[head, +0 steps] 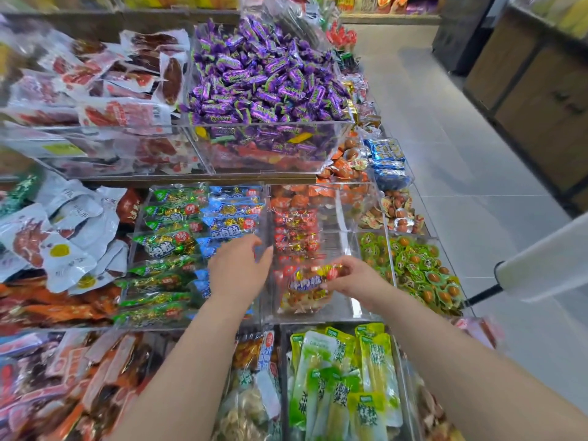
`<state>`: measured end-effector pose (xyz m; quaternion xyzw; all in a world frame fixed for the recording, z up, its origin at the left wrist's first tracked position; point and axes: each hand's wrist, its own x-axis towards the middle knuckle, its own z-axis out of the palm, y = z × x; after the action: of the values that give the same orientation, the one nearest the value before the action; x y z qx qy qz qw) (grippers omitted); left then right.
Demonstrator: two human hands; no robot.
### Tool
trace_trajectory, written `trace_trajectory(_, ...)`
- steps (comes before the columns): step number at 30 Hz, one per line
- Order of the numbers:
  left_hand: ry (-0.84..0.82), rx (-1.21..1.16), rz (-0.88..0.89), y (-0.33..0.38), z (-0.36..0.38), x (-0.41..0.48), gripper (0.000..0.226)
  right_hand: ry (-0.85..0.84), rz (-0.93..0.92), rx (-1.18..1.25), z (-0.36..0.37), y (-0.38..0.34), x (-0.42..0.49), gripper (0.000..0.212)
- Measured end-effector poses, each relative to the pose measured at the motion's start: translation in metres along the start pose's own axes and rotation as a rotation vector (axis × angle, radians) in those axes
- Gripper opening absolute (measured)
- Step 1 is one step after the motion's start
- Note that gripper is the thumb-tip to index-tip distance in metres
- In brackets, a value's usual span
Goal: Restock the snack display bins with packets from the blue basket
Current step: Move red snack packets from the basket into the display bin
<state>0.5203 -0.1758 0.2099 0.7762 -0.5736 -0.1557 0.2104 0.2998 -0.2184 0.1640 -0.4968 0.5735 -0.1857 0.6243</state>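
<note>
Stock log, as I read it from the remote feed.

1. Tiered display: stepped rows of clear bins. The blue basket is nowhere in my view.
2. Purple sweets: upper row, right end, heaped above the bin's front rim.
3. Clear bin: middle row, right of centre. A file of red packets runs along its left wall from the back toward the front edge. Its right half shows bare floor, so I judge this to be the bin being filled.
4. Green packets and blue packets: in the bin just left of it, laid flat in two overlapping columns with labels up, presumably so that shoppers can read them.
5. Left hand: fingers straight and relaxed, holding nothing, over the wall between those two bins. The fingertips are blurred. They may be touching the wall to steady it, but I cannot tell.
6. Right hand: fingers and thumb curled, pinching item 7 by its upper right edge.
7. Red packet: the task's thing, inside the clear bin at its front left corner, label up, in line with the file behind it. I judge it is held by the edge so it can be laid flat as the next in that file.
</note>
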Motion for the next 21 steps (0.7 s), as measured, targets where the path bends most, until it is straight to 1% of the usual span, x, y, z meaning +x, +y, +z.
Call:
trace_trajectory(2,-0.103,0.365,0.021,-0.005,0.007,-0.001,0.033,0.049,0.028,-0.129,0.012,0.009,0.002,0.036)
trace_trajectory(3,-0.153,0.468,0.007,-0.005,0.011,-0.003,0.036,0.073,0.039,-0.169,0.020,0.012,0.004,0.035)
trace_trajectory(5,-0.179,0.542,-0.015,-0.002,0.019,-0.005,0.038,0.077,0.050,-0.256,0.033,0.017,0.011,0.033)
trace_trajectory(8,-0.160,0.507,-0.047,0.001,0.026,-0.003,0.023,0.023,0.139,-0.405,0.039,0.014,0.020,0.035)
trace_trajectory(9,-0.149,0.491,-0.046,0.000,0.027,-0.003,0.018,0.005,0.182,-0.433,0.038,0.014,0.022,0.046)
trace_trajectory(10,-0.132,0.480,-0.033,-0.003,0.028,-0.003,0.017,0.004,0.235,-0.436,0.037,0.013,0.024,0.067)
trace_trajectory(11,-0.110,0.471,-0.011,-0.006,0.029,-0.003,0.018,0.026,0.291,-0.388,0.035,0.015,0.026,0.086)
trace_trajectory(12,-0.091,0.461,0.014,-0.010,0.031,-0.004,0.019,0.054,0.329,-0.309,0.032,0.016,0.027,0.098)
trace_trajectory(13,-0.078,0.450,0.031,-0.014,0.032,-0.005,0.020,0.076,0.345,-0.213,0.030,0.019,0.029,0.102)
trace_trajectory(14,-0.070,0.442,0.044,-0.017,0.034,-0.006,0.021,0.088,0.351,-0.150,0.029,0.020,0.031,0.103)
trace_trajectory(15,-0.061,0.436,0.053,-0.019,0.036,-0.005,0.022,0.101,0.350,-0.143,0.029,0.023,0.033,0.104)
trace_trajectory(17,-0.042,0.425,0.059,-0.021,0.039,-0.004,0.022,0.111,0.303,-0.234,0.032,0.026,0.038,0.103)
trace_trajectory(21,-0.031,0.420,0.054,-0.022,0.042,-0.002,0.022,0.138,0.189,-0.388,0.046,0.024,0.052,0.082)
